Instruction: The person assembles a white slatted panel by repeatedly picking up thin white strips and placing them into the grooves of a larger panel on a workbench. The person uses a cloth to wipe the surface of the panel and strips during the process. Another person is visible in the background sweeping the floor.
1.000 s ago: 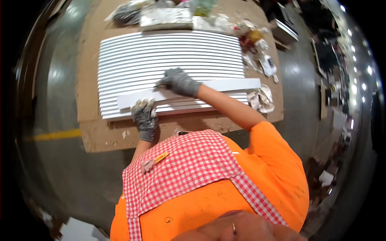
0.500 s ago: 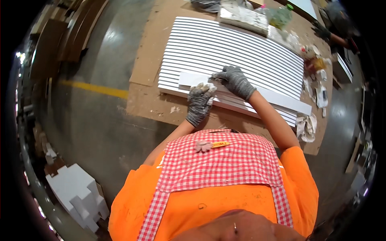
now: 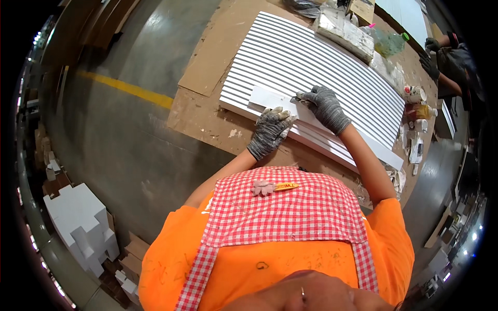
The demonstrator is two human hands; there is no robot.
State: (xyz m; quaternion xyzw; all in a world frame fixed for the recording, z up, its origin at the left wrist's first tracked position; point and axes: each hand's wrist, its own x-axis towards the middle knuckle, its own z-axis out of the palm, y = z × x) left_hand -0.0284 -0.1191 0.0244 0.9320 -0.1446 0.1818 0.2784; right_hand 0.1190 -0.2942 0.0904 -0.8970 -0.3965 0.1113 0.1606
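Observation:
A long white strip [image 3: 358,136] lies at a slant across a row of parallel white slats [image 3: 316,67] on the table. My left hand [image 3: 271,130], in a grey glove with whitish, smeared fingertips, grips the strip's near edge close to its left end. My right hand [image 3: 326,109], gloved in grey too, is closed over the top of the strip, a little right of the left hand. A small dark edge shows at its fingertips, but I cannot make out what it holds.
A whitish block [image 3: 345,33] and a clear bottle with a green cap [image 3: 389,41] stand at the far side. Small containers [image 3: 417,111] line the right edge. A co-worker's gloved hands [image 3: 429,59] are at the far right. White stacked pieces [image 3: 85,225] stand lower left.
The view has shifted, so table and slats sit farther right and are turned slightly. Both hands stay at the strip's left part. Two of the co-worker's gloved hands now show instead of one.

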